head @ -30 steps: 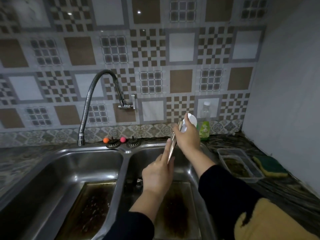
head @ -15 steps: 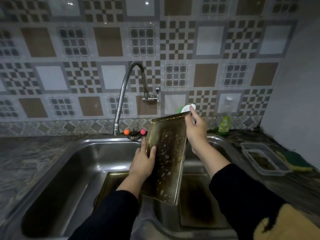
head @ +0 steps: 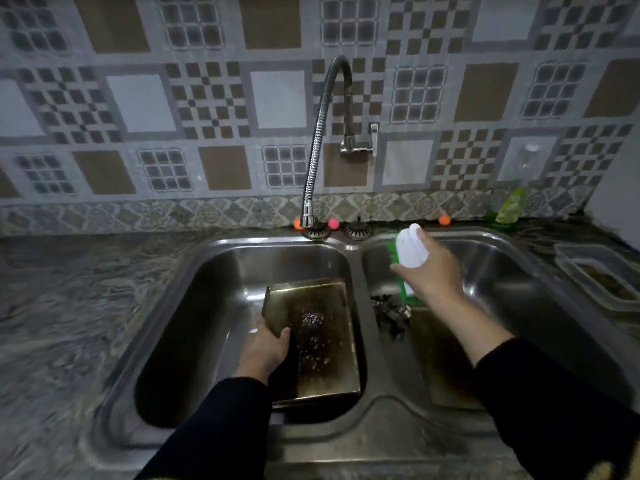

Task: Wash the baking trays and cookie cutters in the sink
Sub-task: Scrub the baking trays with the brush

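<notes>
A patterned tile wall backs a marbled tabletop (head: 86, 306) with a double steel sink (head: 356, 268). In the left basin a baking tray (head: 322, 337) lies nearly flat, wet and stained; your left hand (head: 265, 348) grips its left edge, thumb over the rim. Your right hand (head: 431, 271) is closed around a white-handled scrubbing brush (head: 408, 251) with green bristles, held over the right basin, where another tray (head: 440, 355) rests beside a dark heap that is probably the cookie cutters (head: 389, 311). You appear to be starting on the left tray. Next, bring the brush across the divider, bristles down, while steadying the tray. The faucet (head: 318, 143) shows no visible water.
</notes>
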### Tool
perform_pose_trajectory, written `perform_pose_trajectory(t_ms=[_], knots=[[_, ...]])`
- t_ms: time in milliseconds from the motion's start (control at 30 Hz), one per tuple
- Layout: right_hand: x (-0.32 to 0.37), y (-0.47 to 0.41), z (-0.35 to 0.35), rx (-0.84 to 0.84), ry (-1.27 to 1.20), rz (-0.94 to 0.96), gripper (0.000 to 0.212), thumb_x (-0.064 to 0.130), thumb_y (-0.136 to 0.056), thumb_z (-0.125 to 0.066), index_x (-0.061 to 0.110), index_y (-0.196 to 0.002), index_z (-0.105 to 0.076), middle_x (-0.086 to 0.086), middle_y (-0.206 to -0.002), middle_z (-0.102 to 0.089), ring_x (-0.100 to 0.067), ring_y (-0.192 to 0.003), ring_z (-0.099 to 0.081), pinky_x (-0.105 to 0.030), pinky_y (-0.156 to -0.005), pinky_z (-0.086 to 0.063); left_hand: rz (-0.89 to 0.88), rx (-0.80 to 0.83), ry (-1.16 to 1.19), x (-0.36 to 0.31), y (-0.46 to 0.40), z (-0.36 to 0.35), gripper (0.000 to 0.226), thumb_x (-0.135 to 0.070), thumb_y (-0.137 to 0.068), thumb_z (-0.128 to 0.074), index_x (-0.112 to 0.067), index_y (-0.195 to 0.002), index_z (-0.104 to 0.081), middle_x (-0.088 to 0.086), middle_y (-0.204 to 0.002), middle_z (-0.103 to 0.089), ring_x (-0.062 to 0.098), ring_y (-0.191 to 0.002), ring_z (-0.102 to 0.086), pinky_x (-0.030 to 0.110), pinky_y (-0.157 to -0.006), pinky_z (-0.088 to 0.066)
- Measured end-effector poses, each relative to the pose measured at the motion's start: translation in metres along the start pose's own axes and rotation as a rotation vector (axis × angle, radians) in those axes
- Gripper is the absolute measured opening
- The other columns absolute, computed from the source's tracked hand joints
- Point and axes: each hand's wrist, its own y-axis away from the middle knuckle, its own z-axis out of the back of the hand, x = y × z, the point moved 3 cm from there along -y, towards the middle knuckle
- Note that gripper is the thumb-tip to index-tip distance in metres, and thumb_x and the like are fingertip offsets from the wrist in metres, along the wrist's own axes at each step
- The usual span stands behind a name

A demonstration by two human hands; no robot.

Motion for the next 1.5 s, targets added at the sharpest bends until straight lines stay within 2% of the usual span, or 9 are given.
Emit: perform_pose_trajectory(t_ms=[200, 400, 533, 700, 833, 1000, 1133, 1367, 1500], knots=[[-0.022, 0.016, 0.000, 0.006, 0.058, -0.076, 0.077, 0.016, -0.076, -0.073, 0.023, -0.145, -0.039, -0.007, -0.143, -0.048, -0.024, -0.129, -0.045, -0.031, -0.103, -0.037, 0.067, 0.104, -0.065, 0.032, -0.038, -0.016, 0.078, -0.034, -0.091, -0.058, -0.017, -0.151, -0.011, 0.020, -0.144, -0.041, 0.035, -0.132, -0.041, 0.041, -0.111, -0.032], [-0.040, 0.024, 0.003, 0.021, 0.045, -0.110, 0.076, 0.010, -0.076, -0.073, 0.023, -0.144, -0.041, -0.001, -0.144, -0.047, -0.022, -0.127, -0.048, -0.042, -0.100, -0.046, 0.113, 0.193, -0.123, 0.066, -0.082, -0.045, 0.098, -0.041, -0.082, -0.063, -0.017, -0.154, -0.001, 0.017, -0.154, -0.026, 0.033, -0.140, -0.029, 0.043, -0.115, -0.026], [-0.045, 0.024, -0.003, 0.044, 0.078, -0.123, 0.075, 0.011, -0.076, -0.073, 0.024, -0.143, -0.042, -0.003, -0.144, -0.047, -0.023, -0.127, -0.048, -0.033, -0.100, -0.043, 0.170, 0.215, -0.224, 0.059, -0.070, -0.037, 0.086, -0.041, -0.092, -0.054, -0.010, -0.153, -0.003, 0.021, -0.157, -0.014, 0.033, -0.143, -0.023, 0.037, -0.116, -0.022], [-0.050, 0.027, -0.016, 0.105, 0.083, -0.156, 0.077, 0.014, -0.074, -0.072, 0.031, -0.142, -0.042, -0.003, -0.137, -0.054, -0.027, -0.109, -0.060, -0.036, -0.088, -0.052, 0.161, 0.246, -0.398, 0.048, -0.069, -0.035, 0.077, -0.044, -0.095, -0.048, -0.007, -0.152, -0.012, 0.018, -0.157, -0.012, 0.034, -0.143, -0.020, 0.039, -0.116, -0.022], [-0.049, 0.027, -0.021, 0.176, 0.124, -0.125, 0.078, 0.012, -0.074, -0.075, 0.027, -0.143, -0.041, -0.007, -0.138, -0.052, -0.027, -0.117, -0.054, -0.029, -0.087, -0.047, 0.017, 0.265, -0.591, 0.034, -0.070, -0.029, 0.054, -0.044, -0.093, -0.041, -0.014, -0.138, -0.047, 0.014, -0.149, -0.035, 0.033, -0.136, -0.035, 0.040, -0.111, -0.032], [-0.054, 0.026, -0.016, 0.278, 0.172, -0.147, 0.088, 0.019, -0.069, -0.082, 0.022, -0.145, -0.038, -0.005, -0.144, -0.047, -0.024, -0.125, -0.049, -0.029, -0.096, -0.041, -0.297, 0.367, -0.680, -0.035, -0.052, -0.023, 0.040, -0.038, -0.095, -0.048, -0.023, -0.131, -0.055, 0.003, -0.132, -0.058, 0.024, -0.119, -0.055, 0.039, -0.102, -0.045], [-0.069, 0.025, -0.002, 0.303, 0.171, -0.195, 0.089, 0.020, -0.067, -0.081, 0.022, -0.145, -0.039, -0.003, -0.145, -0.046, -0.022, -0.126, -0.047, -0.030, -0.098, -0.041, -0.512, 0.280, -0.788, -0.106, -0.026, -0.027, 0.035, -0.034, -0.096, -0.045, -0.019, -0.125, -0.058, 0.008, -0.126, -0.058, 0.027, -0.115, -0.056, 0.035, -0.091, -0.045], [-0.103, 0.013, 0.052, 0.292, 0.119, -0.268, 0.080, 0.013, -0.073, -0.075, 0.022, -0.145, -0.040, -0.003, -0.139, -0.051, -0.019, -0.117, -0.053, -0.022, -0.080, -0.041, -0.757, 0.238, -0.815, -0.173, 0.024, -0.086, 0.033, -0.037, -0.097, -0.041, -0.027, -0.123, -0.058, 0.006, -0.127, -0.058, 0.027, -0.117, -0.053, 0.039, -0.092, -0.045], [-0.126, -0.003, 0.098, 0.241, 0.116, -0.266, 0.072, 0.010, -0.073, -0.073, 0.022, -0.140, -0.047, 0.001, -0.128, -0.060, -0.011, -0.097, -0.058, -0.012, -0.063, -0.043, -0.709, 0.339, -0.778, -0.181, 0.038, -0.140, 0.029, -0.034, -0.097, -0.041, -0.027, -0.118, -0.060, 0.005, -0.124, -0.058, 0.027, -0.113, -0.054, 0.037, -0.084, -0.044]])
